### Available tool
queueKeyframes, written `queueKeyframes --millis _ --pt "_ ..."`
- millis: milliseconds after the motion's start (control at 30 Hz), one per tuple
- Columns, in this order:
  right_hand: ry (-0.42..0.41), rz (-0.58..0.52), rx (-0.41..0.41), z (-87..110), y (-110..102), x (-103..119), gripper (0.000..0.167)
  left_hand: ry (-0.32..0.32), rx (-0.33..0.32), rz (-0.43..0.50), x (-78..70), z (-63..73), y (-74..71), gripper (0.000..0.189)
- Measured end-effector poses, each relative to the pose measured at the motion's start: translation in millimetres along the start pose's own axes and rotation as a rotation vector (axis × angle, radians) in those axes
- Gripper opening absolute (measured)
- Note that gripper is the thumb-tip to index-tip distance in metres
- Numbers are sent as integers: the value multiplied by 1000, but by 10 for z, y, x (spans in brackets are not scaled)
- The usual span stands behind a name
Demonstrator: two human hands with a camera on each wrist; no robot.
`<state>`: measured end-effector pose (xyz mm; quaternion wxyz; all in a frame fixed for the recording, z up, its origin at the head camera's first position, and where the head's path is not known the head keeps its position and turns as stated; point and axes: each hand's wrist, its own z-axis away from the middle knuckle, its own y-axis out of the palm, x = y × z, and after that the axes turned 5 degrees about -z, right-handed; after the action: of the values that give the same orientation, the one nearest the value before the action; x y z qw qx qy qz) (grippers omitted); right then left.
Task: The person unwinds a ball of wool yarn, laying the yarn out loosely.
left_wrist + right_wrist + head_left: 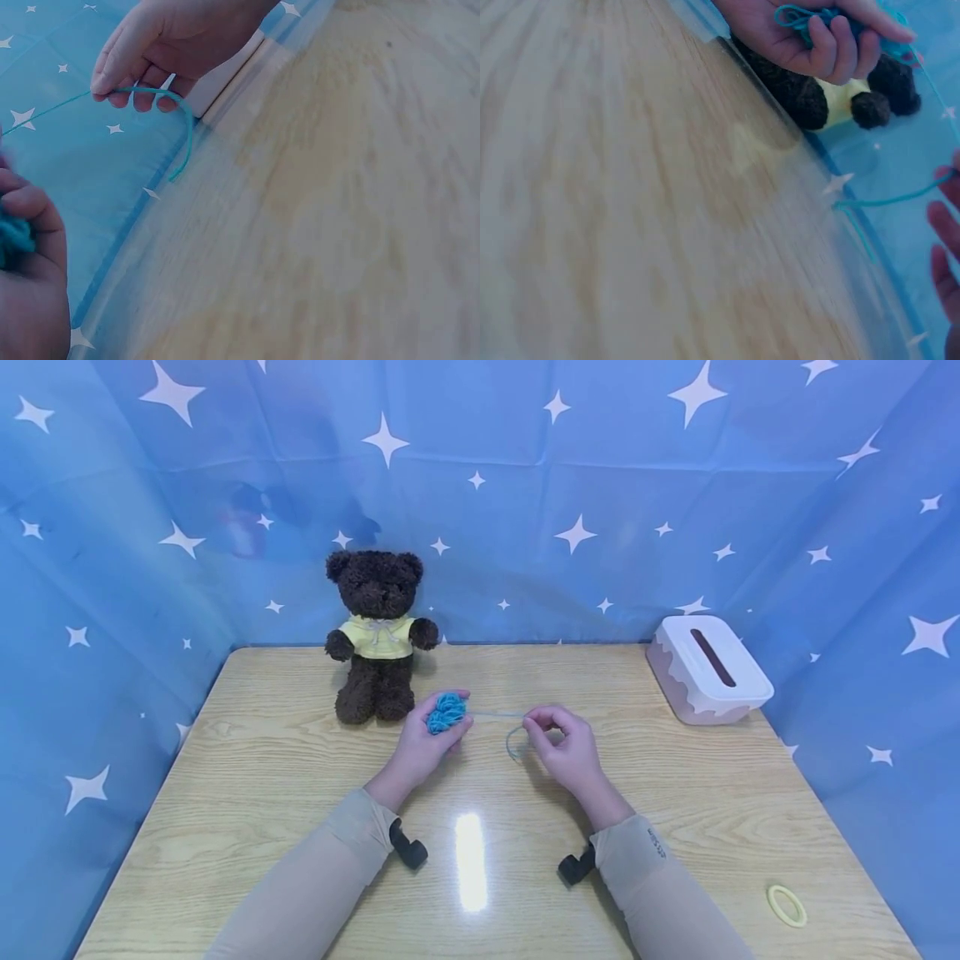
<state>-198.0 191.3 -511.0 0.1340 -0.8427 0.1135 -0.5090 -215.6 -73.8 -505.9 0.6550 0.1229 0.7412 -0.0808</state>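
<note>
A small bundle of blue yarn (pixel 447 712) lies in my left hand (pixel 424 737), with the fingers curled round it. From the bundle a single strand (pixel 495 714) runs straight across to my right hand (pixel 564 745), which pinches it between thumb and forefinger. Past that pinch, the loose tail (pixel 187 135) hangs in a curve, seen in the left wrist view. In the right wrist view the bundle (pixel 817 21) shows loops sticking out of the left hand (pixel 832 45). Both hands are above the middle of the table.
Behind my left hand a dark brown teddy bear (pixel 381 639) in a yellow hoodie stands on the wooden table (pixel 300 827). A white and pink tissue box (pixel 708 672) sits at the back right. A pale yellow ring (pixel 787 906) lies at the front right. Blue star curtains (pixel 510 568) surround the table.
</note>
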Motion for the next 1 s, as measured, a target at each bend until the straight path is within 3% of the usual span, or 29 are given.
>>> queueKeyframes --millis 67,200,300,433,600,767,900,1000 --pt "52 23 73 5 -8 14 4 8 26 9 2 -2 1 44" --pt "111 85 235 10 1 56 8 -3 112 112 6 -7 4 47" --pt "119 112 288 4 39 89 24 -42 157 164 12 -12 7 40" --pt "129 89 246 -9 116 142 48 -31 198 106 23 -4 14 27" --pt "109 -4 222 -13 218 225 52 2 249 31 28 14 23 32" --pt "74 -8 198 13 285 251 37 10 277 3 39 16 25 33" --pt "6 11 112 34 302 255 17 19 263 -40 38 20 28 37" --pt "-67 7 53 40 303 261 13 21 244 -60 30 19 39 44"
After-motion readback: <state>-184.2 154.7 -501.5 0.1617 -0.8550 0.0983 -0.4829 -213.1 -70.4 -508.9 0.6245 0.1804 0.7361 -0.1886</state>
